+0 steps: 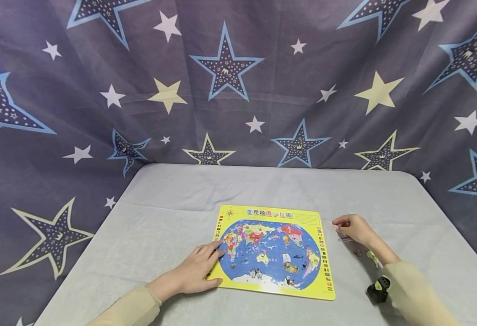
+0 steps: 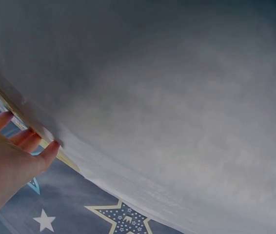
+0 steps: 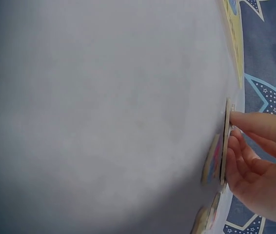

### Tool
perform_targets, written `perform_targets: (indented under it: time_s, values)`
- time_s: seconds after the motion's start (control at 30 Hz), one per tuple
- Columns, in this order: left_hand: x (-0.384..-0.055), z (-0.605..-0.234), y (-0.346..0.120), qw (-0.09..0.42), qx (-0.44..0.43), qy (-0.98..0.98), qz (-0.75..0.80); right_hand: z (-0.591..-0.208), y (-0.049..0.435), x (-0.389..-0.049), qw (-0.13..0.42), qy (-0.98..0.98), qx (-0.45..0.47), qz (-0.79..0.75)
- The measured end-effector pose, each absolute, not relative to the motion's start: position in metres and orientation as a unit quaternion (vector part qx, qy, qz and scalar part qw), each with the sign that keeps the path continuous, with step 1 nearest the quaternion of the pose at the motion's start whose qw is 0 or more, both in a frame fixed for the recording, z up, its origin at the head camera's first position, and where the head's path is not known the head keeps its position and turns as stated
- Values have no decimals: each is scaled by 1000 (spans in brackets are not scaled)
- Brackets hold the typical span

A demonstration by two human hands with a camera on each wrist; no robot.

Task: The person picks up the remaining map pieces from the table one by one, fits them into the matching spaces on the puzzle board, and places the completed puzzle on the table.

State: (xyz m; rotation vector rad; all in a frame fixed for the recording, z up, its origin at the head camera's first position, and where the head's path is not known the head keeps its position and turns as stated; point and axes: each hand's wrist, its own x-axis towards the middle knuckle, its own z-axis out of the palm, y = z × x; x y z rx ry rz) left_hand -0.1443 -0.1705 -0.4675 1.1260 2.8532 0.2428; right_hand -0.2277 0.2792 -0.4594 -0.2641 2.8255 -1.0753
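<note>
A yellow-bordered world map puzzle board [image 1: 269,246] lies on the table with most of its map filled in. My left hand [image 1: 195,271] rests on its left edge, fingers extended across the border; the fingertips [image 2: 52,146] show at the board's rim in the left wrist view. To the right of the board, my right hand [image 1: 354,230] pinches a thin, flat puzzle piece [image 3: 225,146] between thumb and fingers. Close to it is another puzzle piece [image 3: 211,161], with more pieces beyond. In the head view the hand partly hides the held piece.
Loose pieces, among them a yellow-green piece [image 1: 372,258], lie along the right forearm. A small black object [image 1: 378,290] is beside the right sleeve. The light grey cloth-covered table [image 1: 173,217] ends at a star-patterned curtain [image 1: 263,90].
</note>
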Motion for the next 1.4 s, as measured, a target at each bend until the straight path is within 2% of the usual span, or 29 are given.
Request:
perform_targets:
  time_s: [1.1, 1.4]
  values:
    - [-144, -469, -170, 39, 357, 931, 65, -460, 279, -220, 41, 917, -79, -389]
    - [-144, -468, -170, 22, 367, 927, 73, -455, 277, -215, 39, 903, -89, -418]
